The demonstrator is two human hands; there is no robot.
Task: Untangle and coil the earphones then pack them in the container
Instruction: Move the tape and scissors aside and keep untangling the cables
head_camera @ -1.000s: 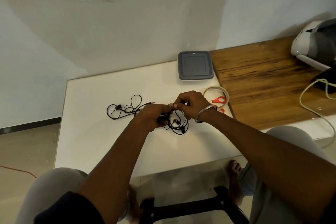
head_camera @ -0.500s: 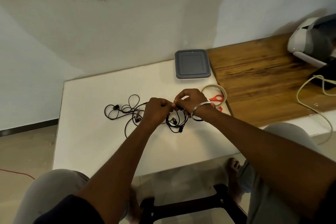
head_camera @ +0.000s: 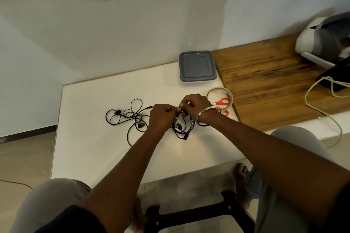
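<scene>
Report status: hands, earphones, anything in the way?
Left hand, right hand pinching thin black tangled earphones. Grey square plastic container lid on. Red-handled scissors beside right hand.

The black earphones (head_camera: 132, 117) lie as a loose tangle of thin cord near the middle of the white tabletop. Open loops and two buds spread toward its left edge, and more loops and buds hang bunched where the left hand (head_camera: 162, 117) and right hand (head_camera: 195, 108) pinch the cord just above the surface. The container (head_camera: 197, 66), grey, square, round-cornered and lidded, sits flat at the tabletop's far right corner, well apart from the tangle.
</scene>
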